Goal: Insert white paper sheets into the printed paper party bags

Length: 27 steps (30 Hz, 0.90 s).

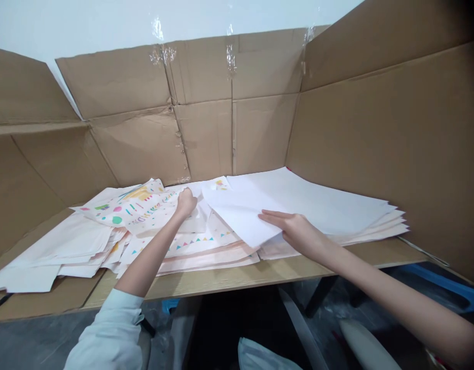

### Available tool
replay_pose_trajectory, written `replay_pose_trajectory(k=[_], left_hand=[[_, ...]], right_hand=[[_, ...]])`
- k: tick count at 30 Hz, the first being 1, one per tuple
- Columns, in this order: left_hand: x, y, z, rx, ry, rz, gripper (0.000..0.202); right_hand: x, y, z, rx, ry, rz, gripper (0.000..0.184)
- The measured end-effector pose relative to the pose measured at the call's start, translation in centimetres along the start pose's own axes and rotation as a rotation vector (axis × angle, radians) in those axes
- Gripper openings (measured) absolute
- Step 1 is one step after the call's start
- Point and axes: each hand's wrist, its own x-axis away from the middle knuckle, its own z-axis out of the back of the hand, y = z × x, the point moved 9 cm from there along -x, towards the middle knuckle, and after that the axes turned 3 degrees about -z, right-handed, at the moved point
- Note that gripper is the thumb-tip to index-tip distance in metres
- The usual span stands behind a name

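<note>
My left hand (pixel 186 202) is closed on the edge of a large paper sheet printed with colourful shapes and birthday lettering (pixel 139 213), raising it off the pile. My right hand (pixel 294 229) holds the edge of a plain white paper sheet (pixel 240 216), whose lifted part curls over to the left. Under both hands lies a loose pile of pale pink and white printed paper sheets (pixel 198 252), with a squarer stack of paper (pixel 329 205) at the right. Other loose sheets (pixel 55 254) spread out to the left.
Taped brown cardboard panels (pixel 206 108) stand along the back and sides of the light wooden table (pixel 237 275). Below the table's front edge are a blue plastic object (pixel 433 280), dark table legs and a grey floor. A pale blue sleeve covers my left arm.
</note>
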Motion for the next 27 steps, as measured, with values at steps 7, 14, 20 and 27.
replay_pose_trajectory(k=[7, 14, 20, 27], left_hand=[[-0.8, 1.0, -0.6, 0.011, -0.058, -0.077, 0.049], [2.1, 3.2, -3.7, -0.047, -0.349, -0.233, 0.067], [5.0, 2.6, -2.0, -0.132, -0.214, -0.229, 0.056], [7.5, 3.4, 0.0, -0.301, -0.059, -0.200, 0.031]], right_hand=[[1.2, -0.7, 0.2, -0.017, -0.019, -0.038, 0.059], [-4.8, -4.1, -6.6, 0.074, -0.213, -0.094, 0.046], [-6.3, -4.8, -9.5, 0.097, -0.362, -0.199, 0.041], [-7.3, -5.3, -9.8, 0.061, -0.373, -0.273, 0.035]])
